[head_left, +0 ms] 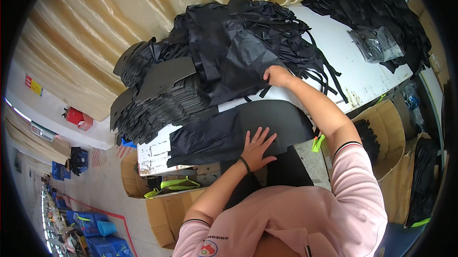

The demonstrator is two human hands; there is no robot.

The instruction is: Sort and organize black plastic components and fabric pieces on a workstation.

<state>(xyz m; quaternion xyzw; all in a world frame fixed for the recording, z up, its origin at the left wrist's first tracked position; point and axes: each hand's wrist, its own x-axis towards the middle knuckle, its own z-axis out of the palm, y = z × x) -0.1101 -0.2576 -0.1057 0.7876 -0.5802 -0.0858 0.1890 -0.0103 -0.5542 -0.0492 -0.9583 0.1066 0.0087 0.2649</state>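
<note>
My left hand (257,151) lies flat with fingers spread on a matte black panel (281,119) with a rounded end, near the table's front edge. Dark, creased fabric (205,138) continues from this panel toward the left; whether the panel sits inside it or on it I cannot tell. Farther back, my right hand (277,76) is closed on the edge of a black fabric piece (249,56). That piece lies against a large heap of black fabric pieces (210,25) with loose straps.
Stacked black panels (167,83) stand on the white table (341,54) at left. Another black heap (362,4) and a clear plastic packet (377,45) lie at the far right. Cardboard boxes (384,121) stand beside the table. A beige curtain (95,23) hangs behind.
</note>
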